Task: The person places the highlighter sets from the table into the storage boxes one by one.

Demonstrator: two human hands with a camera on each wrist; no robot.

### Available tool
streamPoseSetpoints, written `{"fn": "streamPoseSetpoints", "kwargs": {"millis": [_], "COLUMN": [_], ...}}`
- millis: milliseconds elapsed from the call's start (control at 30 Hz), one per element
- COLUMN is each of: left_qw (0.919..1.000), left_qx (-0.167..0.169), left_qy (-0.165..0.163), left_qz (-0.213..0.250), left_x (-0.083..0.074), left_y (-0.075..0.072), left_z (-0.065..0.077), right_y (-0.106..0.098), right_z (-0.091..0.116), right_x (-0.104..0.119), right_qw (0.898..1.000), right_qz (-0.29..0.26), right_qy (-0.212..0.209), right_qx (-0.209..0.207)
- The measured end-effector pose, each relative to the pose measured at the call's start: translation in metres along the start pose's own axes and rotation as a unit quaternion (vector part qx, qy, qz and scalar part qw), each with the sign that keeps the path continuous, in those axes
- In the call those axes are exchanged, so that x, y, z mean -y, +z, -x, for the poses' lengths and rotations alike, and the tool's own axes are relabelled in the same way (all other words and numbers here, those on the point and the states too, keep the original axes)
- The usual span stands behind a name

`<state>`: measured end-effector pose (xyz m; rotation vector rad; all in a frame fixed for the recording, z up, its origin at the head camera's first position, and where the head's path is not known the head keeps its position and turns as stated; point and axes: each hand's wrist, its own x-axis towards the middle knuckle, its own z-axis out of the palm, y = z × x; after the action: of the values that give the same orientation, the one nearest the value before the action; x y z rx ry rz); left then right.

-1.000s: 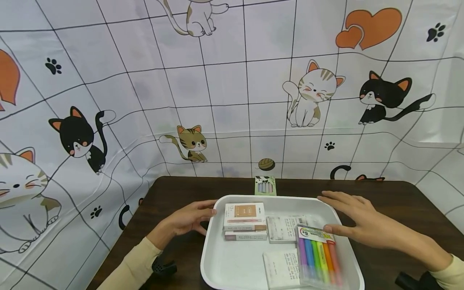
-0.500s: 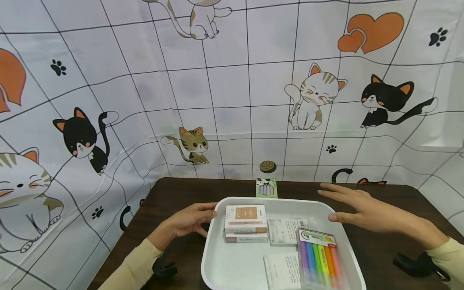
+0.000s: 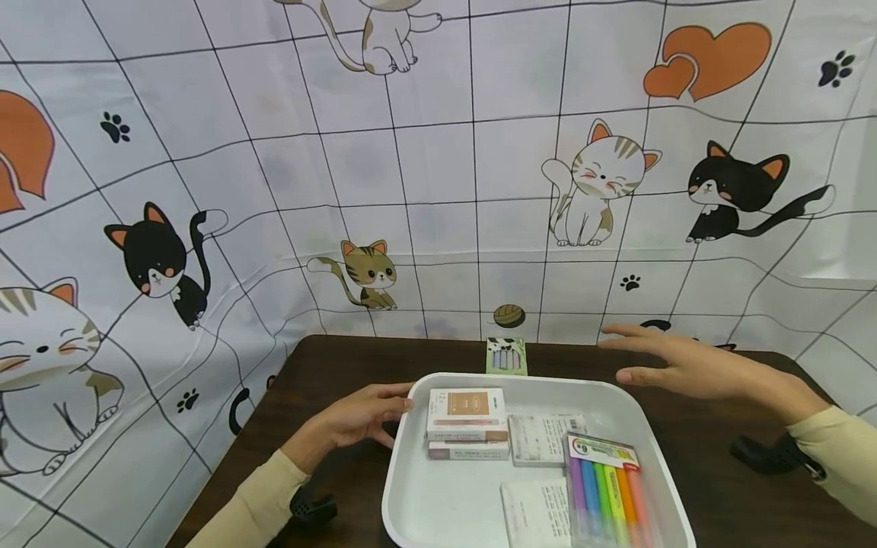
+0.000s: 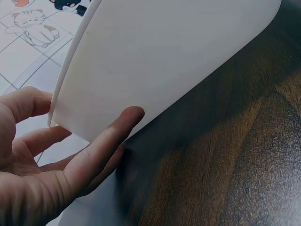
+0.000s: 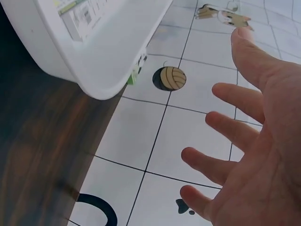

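A white tray [image 3: 448, 502] sits on the dark wooden table, its left rim held by my left hand [image 3: 356, 418]. In the left wrist view, one fingertip laps over the tray's rim and another finger [image 4: 101, 146] lies along the outer wall. Inside are two stacked boxes [image 3: 466, 415], two white packs [image 3: 546, 439] with printed text, and a clear pouch of coloured markers [image 3: 606, 487]. My right hand [image 3: 699, 365] hovers beyond the tray's back right corner, fingers spread and holding nothing, as the right wrist view also shows.
A small green box [image 3: 506, 358] with a cow pattern and pastel sticks stands behind the tray, near the table's back edge. A white cloth [image 3: 438, 167] printed with cats and grid lines hangs behind the dark table [image 3: 370, 354]. A black wrist device [image 3: 770, 455] shows below the right forearm.
My right hand has come off the tray's right rim and moved up and away towards the back. The left hand stays at the left rim. The view has tilted slightly.
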<state>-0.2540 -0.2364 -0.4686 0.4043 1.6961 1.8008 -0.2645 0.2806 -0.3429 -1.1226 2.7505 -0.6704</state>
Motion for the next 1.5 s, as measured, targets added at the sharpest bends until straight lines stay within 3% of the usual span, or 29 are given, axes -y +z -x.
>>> {"fn": "streamPoseSetpoints", "kwargs": {"millis": [200, 600, 900, 1133, 1500], "left_qw": [1.0, 0.9999, 0.9999, 1.0, 1.0], "left_qx": [0.004, 0.01, 0.008, 0.005, -0.002], "left_qy": [0.003, 0.006, 0.005, 0.003, -0.001], "left_qz": [-0.001, 0.008, 0.004, -0.003, 0.002], "left_x": [0.001, 0.0, -0.001, -0.003, 0.002], "left_y": [-0.001, 0.001, 0.001, 0.0, -0.004], "left_z": [0.001, -0.005, -0.008, -0.007, -0.001], "right_y": [-0.005, -0.001, 0.006, 0.013, 0.022], "right_z": [-0.026, -0.061, -0.086, -0.106, -0.145], "right_x": [-0.01, -0.011, -0.03, -0.037, -0.028], "right_qw": [0.999, 0.999, 0.999, 0.998, 0.994], "right_qz": [0.007, -0.031, -0.05, -0.03, -0.045], "right_qy": [-0.031, -0.014, -0.006, -0.016, -0.018], "right_qx": [-0.001, 0.018, 0.018, 0.049, 0.102]}}
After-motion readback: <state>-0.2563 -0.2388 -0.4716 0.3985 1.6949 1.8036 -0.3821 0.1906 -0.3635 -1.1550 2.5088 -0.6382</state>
